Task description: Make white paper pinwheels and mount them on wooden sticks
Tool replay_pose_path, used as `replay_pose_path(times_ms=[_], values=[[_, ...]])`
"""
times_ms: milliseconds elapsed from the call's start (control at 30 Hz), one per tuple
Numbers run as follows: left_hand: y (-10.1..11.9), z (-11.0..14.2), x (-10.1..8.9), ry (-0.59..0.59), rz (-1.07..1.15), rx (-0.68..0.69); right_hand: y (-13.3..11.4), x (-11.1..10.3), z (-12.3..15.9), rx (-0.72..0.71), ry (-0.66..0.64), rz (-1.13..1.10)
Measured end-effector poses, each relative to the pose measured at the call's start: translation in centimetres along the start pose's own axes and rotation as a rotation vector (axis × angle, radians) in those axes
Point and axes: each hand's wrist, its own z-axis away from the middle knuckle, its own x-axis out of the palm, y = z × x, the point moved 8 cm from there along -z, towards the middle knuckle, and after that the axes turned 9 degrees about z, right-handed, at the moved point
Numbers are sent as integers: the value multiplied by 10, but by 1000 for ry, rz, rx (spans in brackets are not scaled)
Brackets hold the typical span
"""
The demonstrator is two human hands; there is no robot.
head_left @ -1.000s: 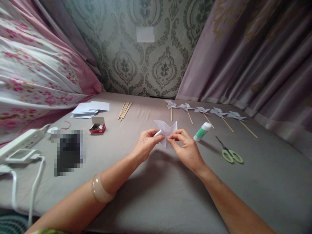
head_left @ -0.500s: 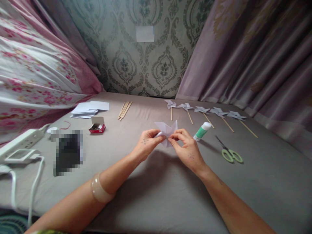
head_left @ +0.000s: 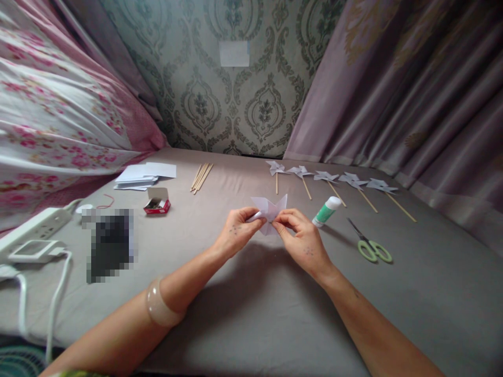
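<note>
Between my hands, above the table, is a white paper pinwheel (head_left: 270, 207) with folded, pointed blades. My left hand (head_left: 241, 229) pinches its left side, thumb and fingers closed on the paper. The fingertips of my right hand (head_left: 301, 234) are pressed together at the pinwheel's middle; whether a small pin sits between them is too fine to make out. Just right of my right hand a green and white glue stick (head_left: 327, 211) stands tilted. Farther right lie scissors (head_left: 371, 246) with light green handles.
Several finished pinwheels (head_left: 325, 177) on sticks lie in a row at the back right. Wooden sticks (head_left: 201, 178), white paper sheets (head_left: 145, 175) and a small open red box (head_left: 157, 203) lie at the back left. A power strip (head_left: 35, 230) with cables and a blurred dark object (head_left: 112, 243) are at left.
The pinwheel has shifted very slightly in my fingers. Both hands keep nearly the same place and grip, and the things on the table stay where they were.
</note>
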Motion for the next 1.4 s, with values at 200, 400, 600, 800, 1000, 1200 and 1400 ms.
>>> replay_pose_path(times_ms=[200,400,600,800,1000,1200,1400], values=[[1,-2,-2,12,-82,40,6,3,1,62,-7,-93],[0,-3,-2,1,-96,42,11,3,2,107,17,-137],[5,1,2,-1,-132,38,12,4,3,108,12,-120],[8,2,3,17,-193,56,11,4,3,105,9,-112],[8,3,-1,40,-274,61,8,4,3,108,-3,-116],[11,4,2,33,-241,73,6,4,3,98,3,-110],[8,4,1,53,-181,35,5,3,3,93,13,-98]])
